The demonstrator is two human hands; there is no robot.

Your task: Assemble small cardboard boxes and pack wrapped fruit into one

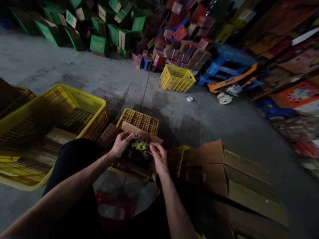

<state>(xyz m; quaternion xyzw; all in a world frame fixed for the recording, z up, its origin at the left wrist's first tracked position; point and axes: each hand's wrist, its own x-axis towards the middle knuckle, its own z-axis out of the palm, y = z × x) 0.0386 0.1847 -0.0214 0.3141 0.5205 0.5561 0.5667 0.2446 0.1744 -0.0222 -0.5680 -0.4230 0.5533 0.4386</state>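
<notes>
Film, apparently clear and glossy, forms the small packet [140, 145] stretched between the two hands, just above the open carton [129, 127]. Thumb and fingers of the left hand [121, 144] pinch its left edge, while the right hand [158, 154] pinches the opposite side; neither palm closes around it. I judge it light and limp, likely to crinkle and slide under dry fingertips, so the edges seem the best place to hold it, with little squeeze on the middle. Yellow-green and dark patches show there (print or contents, I cannot tell which), and whether anything inside is fragile is equally unclear.

Around it, the materials are stiffer. The carton's matte brown cardboard flaps stand splayed, and its shadowed inside is hard to read. Beneath it, a yellow crate [141, 119] shows a rigid plastic grid of square holes. On the left, a large yellow basket [92, 99] has perforated walls and a thick, rounded rim. Flat-sided brown boxes [254, 196] stand at right, on smooth, stained grey floor [224, 126].
</notes>
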